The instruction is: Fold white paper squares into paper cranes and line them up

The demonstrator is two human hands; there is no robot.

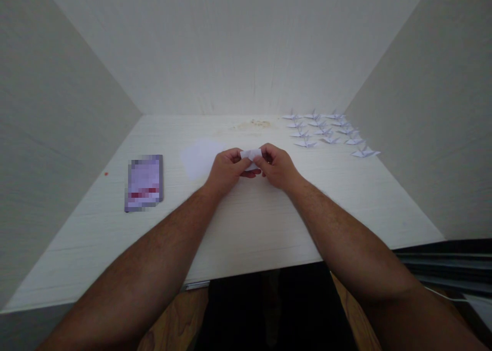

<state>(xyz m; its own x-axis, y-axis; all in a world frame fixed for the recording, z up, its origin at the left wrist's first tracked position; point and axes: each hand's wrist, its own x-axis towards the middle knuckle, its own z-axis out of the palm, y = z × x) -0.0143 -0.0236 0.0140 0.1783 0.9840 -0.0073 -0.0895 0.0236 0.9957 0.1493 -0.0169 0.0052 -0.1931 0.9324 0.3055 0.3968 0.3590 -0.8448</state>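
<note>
A small, roughly rectangular piece of white paper, greyish shading across its face, is held over the pale wood-grained table, its 2 ends pinched by the bare left hand and bare right hand, fingers curled, thumbs on top.

I see a small piece of folded white paper. It sits between the left hand and the right hand, its top edge running across. Both thumbs hide some of its front.
</note>
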